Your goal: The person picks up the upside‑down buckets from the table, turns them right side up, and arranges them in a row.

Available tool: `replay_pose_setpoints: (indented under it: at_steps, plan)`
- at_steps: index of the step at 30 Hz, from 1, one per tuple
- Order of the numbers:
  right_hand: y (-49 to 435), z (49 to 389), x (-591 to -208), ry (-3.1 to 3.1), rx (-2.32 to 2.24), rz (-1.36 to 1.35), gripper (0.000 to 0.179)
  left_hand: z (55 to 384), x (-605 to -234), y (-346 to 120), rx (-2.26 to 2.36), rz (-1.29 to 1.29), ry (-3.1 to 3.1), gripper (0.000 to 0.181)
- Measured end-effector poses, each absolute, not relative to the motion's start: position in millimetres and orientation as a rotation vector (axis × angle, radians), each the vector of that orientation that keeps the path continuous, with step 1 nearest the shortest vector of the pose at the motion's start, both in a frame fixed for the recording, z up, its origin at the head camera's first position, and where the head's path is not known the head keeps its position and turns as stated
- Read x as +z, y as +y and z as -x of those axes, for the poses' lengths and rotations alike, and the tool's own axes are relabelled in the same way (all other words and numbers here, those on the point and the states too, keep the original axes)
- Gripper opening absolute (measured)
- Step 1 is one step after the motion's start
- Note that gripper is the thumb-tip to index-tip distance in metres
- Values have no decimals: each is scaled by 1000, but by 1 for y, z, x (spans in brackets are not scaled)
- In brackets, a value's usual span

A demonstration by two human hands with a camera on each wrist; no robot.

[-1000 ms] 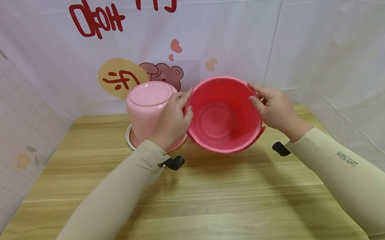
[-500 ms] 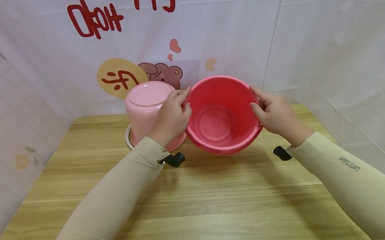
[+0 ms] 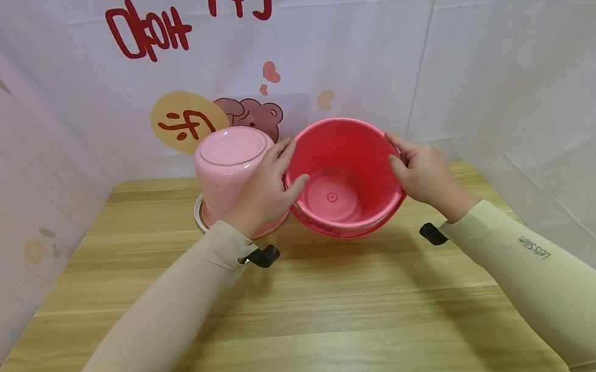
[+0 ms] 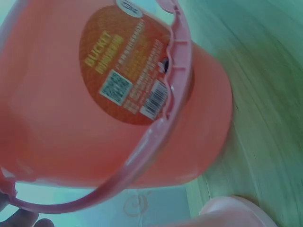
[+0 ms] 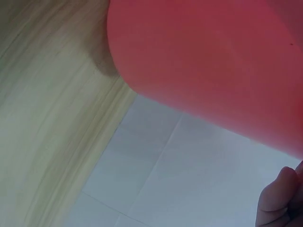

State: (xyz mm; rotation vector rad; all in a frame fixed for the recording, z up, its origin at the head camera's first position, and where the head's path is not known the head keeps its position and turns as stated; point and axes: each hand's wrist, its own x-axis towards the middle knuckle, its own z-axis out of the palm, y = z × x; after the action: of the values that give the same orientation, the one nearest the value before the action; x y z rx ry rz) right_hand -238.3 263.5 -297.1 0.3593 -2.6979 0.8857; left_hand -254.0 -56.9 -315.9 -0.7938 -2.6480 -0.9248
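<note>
A red-pink plastic bucket [image 3: 350, 161] is tilted, its mouth facing the head camera. My left hand [image 3: 265, 186] grips its left rim, thumb laid over the inside edge. Opposite, my right hand [image 3: 425, 174] pinches the right rim between thumb and fingers. The left wrist view shows the bucket's handle [image 4: 177, 71] crossing an orange label [image 4: 125, 61] on its side. A paler pink bucket [image 3: 233, 175] stands upside down beside my left hand, partly hidden by it. Whether the tilted bucket's base touches the table cannot be told.
The wooden table [image 3: 314, 331] stretches toward the camera. A white printed cloth [image 3: 358, 38] hangs along its back edge, with pale cloth sides at left and right. Black camera mounts [image 3: 264, 256] stick out from both wrists.
The bucket has tipped slightly, showing more of its inner base, and its handle now hangs below the front rim. My left thumb has straightened over the rim; the paler bucket stays put.
</note>
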Motion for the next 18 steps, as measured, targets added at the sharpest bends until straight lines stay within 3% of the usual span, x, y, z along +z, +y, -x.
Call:
replay_pose_setpoints:
  at_steps: [11, 18]
  plan:
    - [262, 237, -293, -2773, 924, -332, 61, 245, -319, -61, -619, 924, -2734, 123]
    - [261, 230, -293, -2838, 797, -420, 81, 246, -319, -64, -646, 932, -2740, 128]
